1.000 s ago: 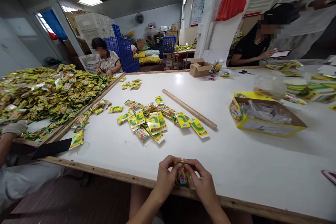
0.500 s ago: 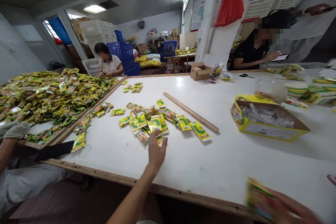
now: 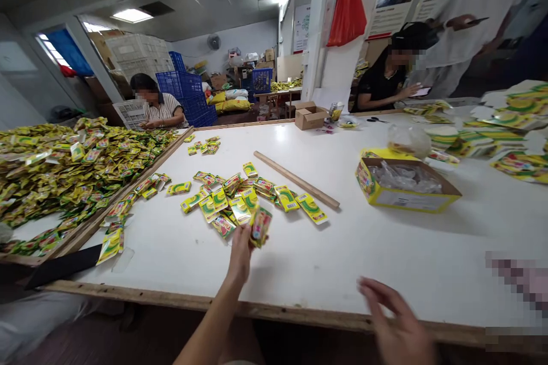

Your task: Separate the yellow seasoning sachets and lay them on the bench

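My left hand (image 3: 240, 254) grips a small yellow-green packet (image 3: 260, 227) and holds it tilted above the white tabletop, at the near side of a loose cluster of similar packets (image 3: 242, 208). Some packets in the cluster lie with a printed picture up, others with a barcode up. Over the table's front edge, my right hand (image 3: 396, 319) hangs slightly blurred, with its fingers apart and nothing in them. A wooden strip (image 3: 295, 179) lies slantwise behind the cluster.
A yellow display box (image 3: 411, 199) with clear plastic bags stands on the right. Left of a wooden divider (image 3: 141, 182) lies a large packet heap (image 3: 77, 171). A cardboard box (image 3: 310, 117) and scissors (image 3: 377, 120) sit at the back. Two seated people and one standing person are beyond the table.
My left hand has picked up a packet from the cluster's near edge. My right hand has let go of the packet it held and moved left. The view has turned somewhat right.
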A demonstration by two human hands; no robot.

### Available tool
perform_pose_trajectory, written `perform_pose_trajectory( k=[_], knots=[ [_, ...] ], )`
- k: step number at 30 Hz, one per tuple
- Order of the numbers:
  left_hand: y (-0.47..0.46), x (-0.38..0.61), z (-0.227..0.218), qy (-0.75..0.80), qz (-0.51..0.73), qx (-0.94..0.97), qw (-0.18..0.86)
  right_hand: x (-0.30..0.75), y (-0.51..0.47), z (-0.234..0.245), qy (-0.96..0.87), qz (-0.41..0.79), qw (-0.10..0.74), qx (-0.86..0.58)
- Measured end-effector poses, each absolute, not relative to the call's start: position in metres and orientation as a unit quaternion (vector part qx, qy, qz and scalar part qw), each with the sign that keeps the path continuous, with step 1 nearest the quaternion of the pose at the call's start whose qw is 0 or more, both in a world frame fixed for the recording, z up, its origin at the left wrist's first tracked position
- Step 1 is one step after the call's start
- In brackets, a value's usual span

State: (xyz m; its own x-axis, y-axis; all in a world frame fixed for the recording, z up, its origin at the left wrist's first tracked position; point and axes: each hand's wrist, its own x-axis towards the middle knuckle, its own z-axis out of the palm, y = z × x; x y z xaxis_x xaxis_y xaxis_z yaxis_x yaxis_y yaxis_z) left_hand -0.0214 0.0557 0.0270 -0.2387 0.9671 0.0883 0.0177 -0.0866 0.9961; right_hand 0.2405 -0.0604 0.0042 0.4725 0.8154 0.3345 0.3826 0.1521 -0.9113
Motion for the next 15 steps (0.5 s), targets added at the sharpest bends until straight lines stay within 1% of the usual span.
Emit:
perform_pose_trajectory(
  k=[1,2,3,4,6,8,11,15],
  knots=[
    [0.042,-0.014,0.020,0.484,0.579,0.430,0.496,0.220,-0.047,0.003,-0.493,0.238,0.580,-0.603],
    [0.029,-0.006,0.014,0.446,0.578,0.401,0.553,0.201,-0.035,0.002,-0.501,0.291,0.583,-0.570],
    [0.018,0.000,0.007,0.420,0.568,0.386,0.594,0.183,-0.024,0.001,-0.499,0.336,0.588,-0.541],
    [0.009,0.005,0.002,0.407,0.554,0.390,0.612,0.169,-0.014,0.000,-0.492,0.372,0.594,-0.516],
    [-0.003,0.011,-0.004,0.402,0.522,0.445,0.606,0.154,-0.004,-0.002,-0.476,0.411,0.607,-0.487],
    [-0.008,0.009,-0.003,0.405,0.497,0.516,0.568,0.151,-0.002,-0.004,-0.474,0.423,0.605,-0.480],
    [-0.009,0.001,0.007,0.403,0.461,0.598,0.517,0.158,-0.006,-0.007,-0.505,0.427,0.568,-0.490],
    [-0.004,-0.007,0.015,0.380,0.419,0.629,0.532,0.161,-0.005,-0.008,-0.555,0.412,0.517,-0.506]
  ],
)
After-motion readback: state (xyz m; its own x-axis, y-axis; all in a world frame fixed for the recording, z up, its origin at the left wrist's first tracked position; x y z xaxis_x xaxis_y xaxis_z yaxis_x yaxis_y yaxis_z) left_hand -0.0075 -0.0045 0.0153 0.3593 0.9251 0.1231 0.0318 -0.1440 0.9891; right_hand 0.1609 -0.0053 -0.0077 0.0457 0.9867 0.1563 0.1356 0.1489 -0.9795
